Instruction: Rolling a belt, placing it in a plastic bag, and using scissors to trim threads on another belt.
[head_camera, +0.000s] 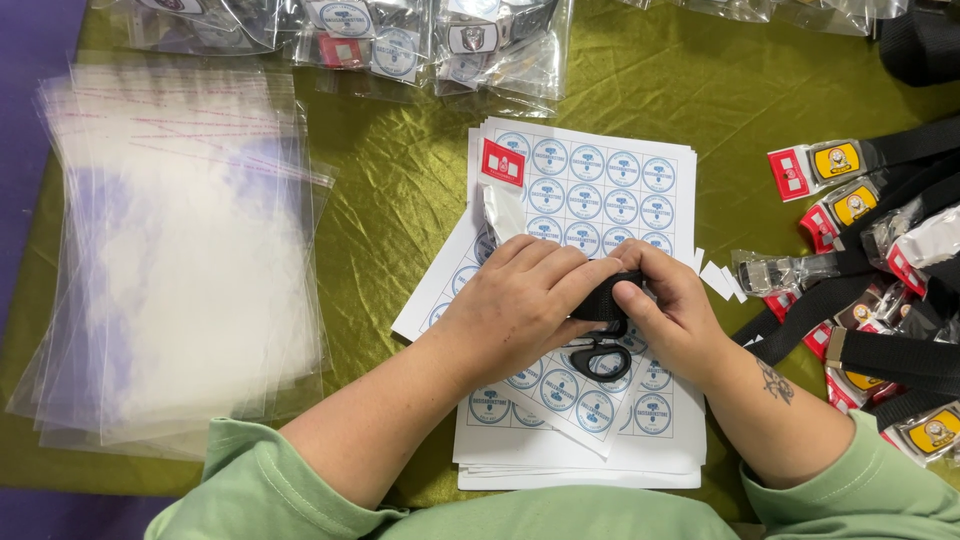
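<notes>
My left hand and my right hand meet over a stack of white sheets of round blue stickers. Between them they grip a rolled black belt strap. A silver buckle with a red tag sticks up behind my left hand. Black scissors lie on the sheets just under my hands.
A stack of clear plastic bags lies at the left on the olive-green cloth. Loose black belts with tagged buckles are piled at the right. Bagged belts lie along the far edge. Small white paper scraps sit by the sheets.
</notes>
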